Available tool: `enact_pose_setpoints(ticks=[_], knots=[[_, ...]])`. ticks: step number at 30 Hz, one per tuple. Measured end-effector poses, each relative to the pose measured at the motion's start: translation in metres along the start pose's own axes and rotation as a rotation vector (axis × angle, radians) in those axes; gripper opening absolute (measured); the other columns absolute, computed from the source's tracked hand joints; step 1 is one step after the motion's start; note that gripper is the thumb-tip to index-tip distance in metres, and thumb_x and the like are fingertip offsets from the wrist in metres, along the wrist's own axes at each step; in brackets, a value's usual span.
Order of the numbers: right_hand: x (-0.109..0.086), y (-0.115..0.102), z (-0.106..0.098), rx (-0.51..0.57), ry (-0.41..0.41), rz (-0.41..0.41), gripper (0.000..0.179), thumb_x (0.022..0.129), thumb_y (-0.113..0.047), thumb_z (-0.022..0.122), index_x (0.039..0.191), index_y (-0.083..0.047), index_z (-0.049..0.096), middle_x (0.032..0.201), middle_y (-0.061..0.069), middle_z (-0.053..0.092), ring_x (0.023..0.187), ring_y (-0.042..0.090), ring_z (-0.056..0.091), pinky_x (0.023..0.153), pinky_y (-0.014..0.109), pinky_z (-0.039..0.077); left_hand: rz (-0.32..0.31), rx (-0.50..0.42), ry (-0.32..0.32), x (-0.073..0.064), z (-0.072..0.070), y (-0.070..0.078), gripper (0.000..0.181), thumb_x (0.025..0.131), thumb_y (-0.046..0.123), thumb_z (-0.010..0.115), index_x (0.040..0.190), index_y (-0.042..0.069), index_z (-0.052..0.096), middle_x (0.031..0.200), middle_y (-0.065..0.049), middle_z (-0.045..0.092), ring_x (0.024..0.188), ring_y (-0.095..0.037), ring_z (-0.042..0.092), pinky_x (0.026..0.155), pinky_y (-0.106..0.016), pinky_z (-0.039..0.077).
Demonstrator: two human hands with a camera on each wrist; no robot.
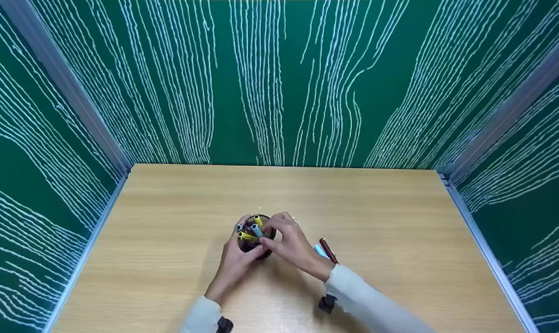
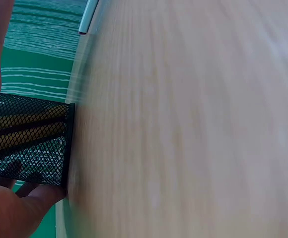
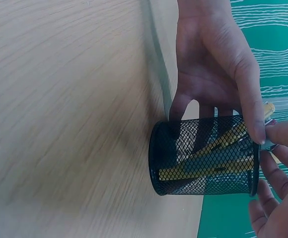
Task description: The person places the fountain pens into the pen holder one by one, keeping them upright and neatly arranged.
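Observation:
A black wire-mesh pen holder [image 3: 208, 158] stands upright on the table, with yellow pens [image 1: 247, 236] and blue pens in it. My left hand [image 1: 236, 256] grips the holder round its left side, the thumb across the near side; the left wrist view shows the mesh wall [image 2: 30, 134] above that hand's fingers. Over the rim on the right, my right hand [image 1: 291, 240] pinches a light blue pen [image 1: 256, 230] between thumb and fingers. The pen's lower part is inside the holder. In the right wrist view, the right fingers [image 3: 280, 173] lie close to the rim.
A dark red pen [image 1: 328, 250] and a light blue pen [image 1: 320, 250] lie on the wooden table [image 1: 376, 208] just beyond the right wrist, partly covered by it. Green panels [image 1: 224, 115] with white wavy lines enclose the table at the back and sides.

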State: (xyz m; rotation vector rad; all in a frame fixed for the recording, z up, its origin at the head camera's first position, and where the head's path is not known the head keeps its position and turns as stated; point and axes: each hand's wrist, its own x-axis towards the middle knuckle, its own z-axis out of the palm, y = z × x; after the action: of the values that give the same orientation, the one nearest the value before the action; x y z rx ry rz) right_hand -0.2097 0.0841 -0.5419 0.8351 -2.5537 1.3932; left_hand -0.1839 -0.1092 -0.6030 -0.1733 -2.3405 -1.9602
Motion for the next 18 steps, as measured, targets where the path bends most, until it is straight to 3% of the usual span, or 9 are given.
enact_pose_setpoints(ticks=[9, 18], knots=[[-0.013, 0.012, -0.014, -0.013, 0.046, -0.048, 0.017, 0.093, -0.004, 0.087, 0.109, -0.007, 0.082, 0.108, -0.001, 0.078, 0.116, 0.021, 0.061, 0.105, 0.045, 0.051, 0.005, -0.014, -0.010, 0.001, 0.000, -0.001, 0.086, 0.089, 0.035, 0.091, 0.164, 0.029, 0.049, 0.154, -0.004, 0.064, 0.135, -0.025, 0.061, 0.119, -0.055, 0.041], [-0.033, 0.029, -0.031, -0.057, 0.109, -0.030, 0.020, 0.090, -0.001, 0.088, 0.106, -0.010, 0.081, 0.109, -0.004, 0.078, 0.115, 0.024, 0.064, 0.104, 0.045, 0.052, -0.011, -0.041, -0.013, 0.000, -0.001, -0.003, 0.090, 0.088, 0.030, 0.094, 0.165, 0.029, 0.047, 0.154, -0.005, 0.064, 0.138, -0.023, 0.059, 0.121, -0.052, 0.038]])
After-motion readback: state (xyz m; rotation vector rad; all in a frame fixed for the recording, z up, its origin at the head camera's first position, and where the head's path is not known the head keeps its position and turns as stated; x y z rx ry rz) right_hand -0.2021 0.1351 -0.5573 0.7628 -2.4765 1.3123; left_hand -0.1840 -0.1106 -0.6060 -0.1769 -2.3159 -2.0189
